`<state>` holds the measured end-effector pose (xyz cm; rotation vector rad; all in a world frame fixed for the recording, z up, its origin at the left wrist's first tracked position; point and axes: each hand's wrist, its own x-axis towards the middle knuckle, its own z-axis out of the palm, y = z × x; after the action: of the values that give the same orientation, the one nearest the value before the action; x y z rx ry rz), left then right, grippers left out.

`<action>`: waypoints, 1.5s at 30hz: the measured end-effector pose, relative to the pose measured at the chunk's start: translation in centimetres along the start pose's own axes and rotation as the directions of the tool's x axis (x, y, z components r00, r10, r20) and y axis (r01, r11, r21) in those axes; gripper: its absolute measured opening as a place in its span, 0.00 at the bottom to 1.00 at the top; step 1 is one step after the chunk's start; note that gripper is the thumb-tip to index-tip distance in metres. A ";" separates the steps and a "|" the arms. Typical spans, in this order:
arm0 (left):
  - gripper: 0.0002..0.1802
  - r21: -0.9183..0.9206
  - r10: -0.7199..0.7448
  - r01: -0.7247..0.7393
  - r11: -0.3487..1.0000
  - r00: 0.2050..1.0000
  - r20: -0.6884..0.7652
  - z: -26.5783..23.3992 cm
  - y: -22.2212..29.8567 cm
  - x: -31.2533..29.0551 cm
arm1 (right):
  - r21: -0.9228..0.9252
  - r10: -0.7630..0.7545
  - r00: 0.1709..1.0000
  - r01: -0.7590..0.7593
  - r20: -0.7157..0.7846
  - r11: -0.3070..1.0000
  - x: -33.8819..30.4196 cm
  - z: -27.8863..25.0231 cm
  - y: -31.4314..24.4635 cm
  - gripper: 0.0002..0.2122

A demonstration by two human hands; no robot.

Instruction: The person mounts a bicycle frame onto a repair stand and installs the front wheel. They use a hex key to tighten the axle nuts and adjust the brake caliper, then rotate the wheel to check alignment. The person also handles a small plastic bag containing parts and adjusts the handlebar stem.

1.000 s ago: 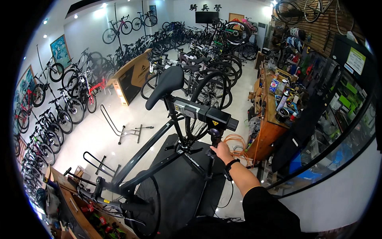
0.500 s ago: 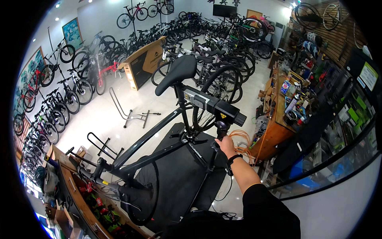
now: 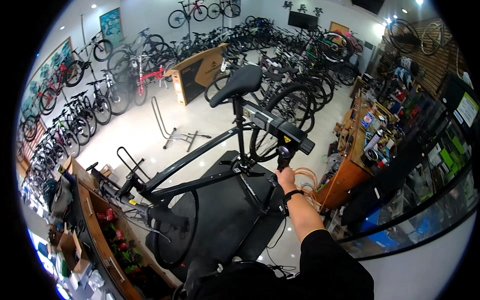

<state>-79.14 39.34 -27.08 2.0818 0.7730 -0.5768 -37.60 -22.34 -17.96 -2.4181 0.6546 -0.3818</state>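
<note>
A black bicycle [image 3: 187, 155] stands in the middle, its saddle [image 3: 240, 84] toward the far side and its handlebar end at the left. A black and silver clamp head [image 3: 275, 129] with a yellow warning triangle meets the seat post, on a dark repair stand [image 3: 265, 202]. My right hand [image 3: 285, 178] is closed around the black upright just below that head. Its fingers are partly hidden behind the hand. My left hand is out of sight.
Under the bicycle lies a black mat [image 3: 215, 235]. A wooden workbench [image 3: 350, 165] with tools and cans stands at the right, orange hose [image 3: 306, 176] beside it. At the left is an open drawer [image 3: 120, 245]. Beyond are floor stands [image 3: 175, 132], a cardboard bicycle box [image 3: 200, 72] and many bicycles.
The view has shifted, so most of the room appears farther right. My right hand keeps its grip on the stand's upright, and the bicycle stays in the stand.
</note>
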 end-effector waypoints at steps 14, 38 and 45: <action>0.21 -0.022 -0.028 0.026 0.999 0.998 -0.058 -0.3 -3.3 -2.7 | 0.072 0.219 0.971 -0.226 0.098 0.971 0.0 0.9 -2.7 0.21; 0.15 0.124 0.064 -0.099 0.987 0.964 0.258 -10.2 -9.5 9.6 | -0.082 0.216 0.640 -0.233 0.737 0.969 -24.4 9.0 4.1 0.17; 0.20 0.230 0.052 -0.133 0.964 0.943 0.328 -16.0 -5.7 13.0 | -0.165 0.342 0.530 -0.352 0.776 0.921 -32.1 9.0 2.4 0.18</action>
<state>-71.93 59.31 -29.43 2.1610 0.4284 -0.9725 -61.66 -2.65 -30.13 -2.0434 0.6641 0.8456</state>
